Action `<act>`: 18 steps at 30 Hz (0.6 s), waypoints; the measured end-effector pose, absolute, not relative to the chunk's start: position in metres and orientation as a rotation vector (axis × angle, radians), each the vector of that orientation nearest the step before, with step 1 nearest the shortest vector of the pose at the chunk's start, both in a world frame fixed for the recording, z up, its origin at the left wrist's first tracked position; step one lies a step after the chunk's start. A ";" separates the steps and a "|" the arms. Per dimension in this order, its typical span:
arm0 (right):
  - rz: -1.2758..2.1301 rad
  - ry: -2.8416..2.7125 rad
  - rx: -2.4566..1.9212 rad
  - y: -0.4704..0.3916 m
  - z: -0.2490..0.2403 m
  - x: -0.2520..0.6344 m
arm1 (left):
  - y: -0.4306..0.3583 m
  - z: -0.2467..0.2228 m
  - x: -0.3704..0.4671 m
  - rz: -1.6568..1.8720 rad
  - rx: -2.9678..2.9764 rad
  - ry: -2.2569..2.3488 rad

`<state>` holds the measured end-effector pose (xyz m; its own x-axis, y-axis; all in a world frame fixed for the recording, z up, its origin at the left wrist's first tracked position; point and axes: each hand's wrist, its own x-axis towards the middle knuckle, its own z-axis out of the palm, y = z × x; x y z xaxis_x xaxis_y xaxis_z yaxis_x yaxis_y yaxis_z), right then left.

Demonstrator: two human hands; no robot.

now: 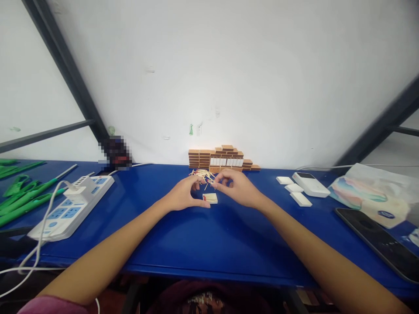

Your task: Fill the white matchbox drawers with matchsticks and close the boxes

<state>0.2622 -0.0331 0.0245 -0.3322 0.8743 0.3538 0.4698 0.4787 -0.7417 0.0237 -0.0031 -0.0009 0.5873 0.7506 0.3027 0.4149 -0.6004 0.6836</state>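
Note:
A small white matchbox tray (pixel 212 199) with some red-tipped matches in it lies on the blue table. My left hand (pixel 183 194) is beside it, thumb and fingers spread apart, with the thumb tip at the tray's left end. Whether the thumb presses on the tray is hard to tell. Over the tray's right side, my right hand (pixel 238 187) has thumb and forefinger pinched, seemingly on a thin match. Just behind both hands is a loose heap of matches (pixel 202 174), partly hidden by the fingers.
Against the wall stand stacked brown matchboxes (pixel 199 159) with a row of white trays (pixel 225 162). To the right are several white trays (pixel 301 199), a white device (pixel 310 185), a plastic packet (pixel 376 196) and a phone (pixel 376 237). Left: a power strip (pixel 78 205) and green tools (pixel 29 196).

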 end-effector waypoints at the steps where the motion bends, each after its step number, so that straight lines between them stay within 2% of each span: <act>1: 0.518 -2.063 -1.135 -0.033 0.025 0.264 | -0.003 -0.002 0.023 0.767 2.374 0.953; 3: 0.317 -2.219 -1.155 -0.035 0.022 0.264 | -0.004 -0.003 0.022 0.717 2.508 0.973; 7: 0.231 -2.425 -1.188 -0.039 0.008 0.253 | -0.004 -0.003 0.023 0.645 2.580 0.981; 15: 0.276 -2.301 -1.251 -0.024 0.027 0.284 | -0.006 0.001 0.024 0.612 2.609 0.962; 18: 0.454 -2.362 -1.295 -0.010 0.031 0.310 | -0.003 0.009 0.019 0.672 2.642 0.996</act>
